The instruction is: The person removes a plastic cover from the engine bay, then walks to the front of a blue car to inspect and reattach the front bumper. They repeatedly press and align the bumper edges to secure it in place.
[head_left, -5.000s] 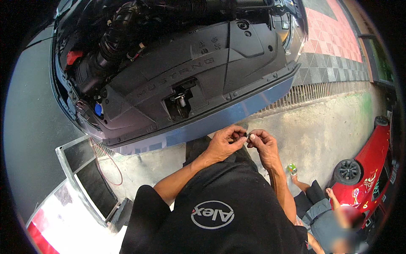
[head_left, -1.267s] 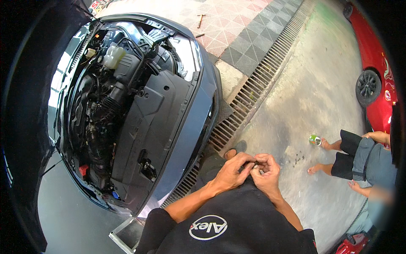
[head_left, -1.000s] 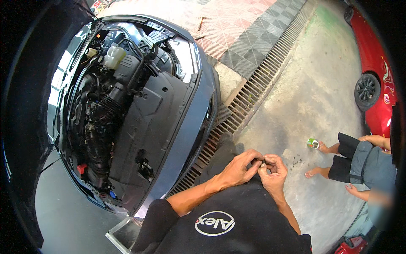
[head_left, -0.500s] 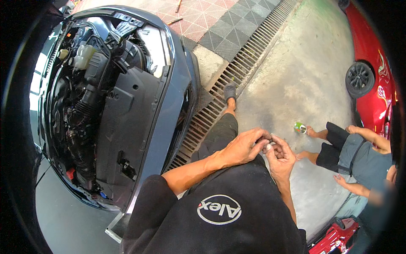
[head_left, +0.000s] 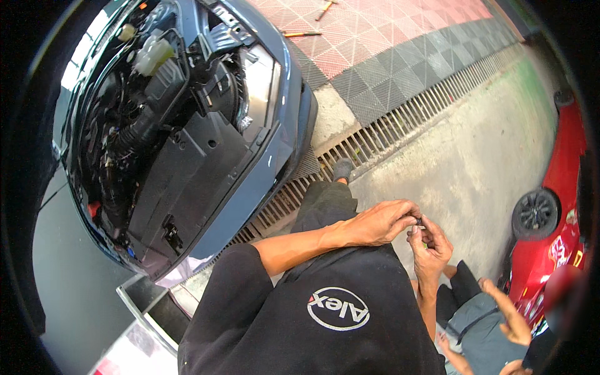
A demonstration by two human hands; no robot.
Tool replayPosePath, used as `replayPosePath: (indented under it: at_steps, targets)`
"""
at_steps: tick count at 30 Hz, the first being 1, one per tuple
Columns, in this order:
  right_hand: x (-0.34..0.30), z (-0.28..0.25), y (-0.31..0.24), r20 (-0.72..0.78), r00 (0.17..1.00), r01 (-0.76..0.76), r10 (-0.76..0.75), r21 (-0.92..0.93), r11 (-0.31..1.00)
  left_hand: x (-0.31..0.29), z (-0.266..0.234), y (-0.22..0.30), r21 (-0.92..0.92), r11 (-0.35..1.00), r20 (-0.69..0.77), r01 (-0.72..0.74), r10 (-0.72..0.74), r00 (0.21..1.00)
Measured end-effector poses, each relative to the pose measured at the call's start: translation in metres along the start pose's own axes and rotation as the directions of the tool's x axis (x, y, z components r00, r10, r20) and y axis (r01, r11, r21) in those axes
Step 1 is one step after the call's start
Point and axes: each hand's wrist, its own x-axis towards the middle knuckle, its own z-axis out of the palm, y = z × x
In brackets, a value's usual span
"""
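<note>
My left hand reaches across in front of my body, its fingers curled and pinched together. Just to the right, my right hand is raised with its thumb and forefinger close to the left fingertips. Between the fingertips of both hands is a small dark piece, mostly covered by the fingers and too small to name. Both hands are held in front of my black shirt, over the concrete floor. Left of them stands a dark blue car with its engine bay exposed.
A metal floor grating runs diagonally past my foot. Beyond it lie red and grey floor tiles with two thin-handled tools on them. A red car stands at the right. Another person in grey is at the lower right.
My view has swung, so the blue car, the tiles and the other person sit differently. My hands stay together at the small piece. A green can on the floor has left view.
</note>
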Motion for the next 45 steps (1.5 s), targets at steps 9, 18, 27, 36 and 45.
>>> replayPosePath:
  at_steps: [9,18,27,36,45]
  targets:
    - [0.1,-0.004,-0.011,0.259,0.955,0.138,-0.142,0.033,0.99,0.029,-0.024,0.012,-0.015,0.997,-0.279,0.072,-0.073,0.958]
    - [0.19,0.001,-0.03,0.555,0.684,0.497,-0.474,0.122,0.859,0.044,-0.008,0.03,-0.081,0.992,-0.647,0.102,-0.13,0.751]
    - [0.244,-0.02,-0.031,0.762,0.559,0.179,-0.326,0.273,0.945,0.08,0.035,0.044,0.002,0.99,-0.86,0.144,-0.071,0.505]
    - [0.276,-0.046,-0.04,0.827,0.369,0.357,-0.424,0.296,0.886,0.108,0.069,0.049,0.009,0.992,-0.916,0.128,-0.043,0.4]
    - [0.273,-0.064,-0.025,0.842,0.233,0.355,-0.486,0.392,0.849,0.111,0.109,0.062,-0.021,0.985,-0.949,0.17,-0.073,0.307]
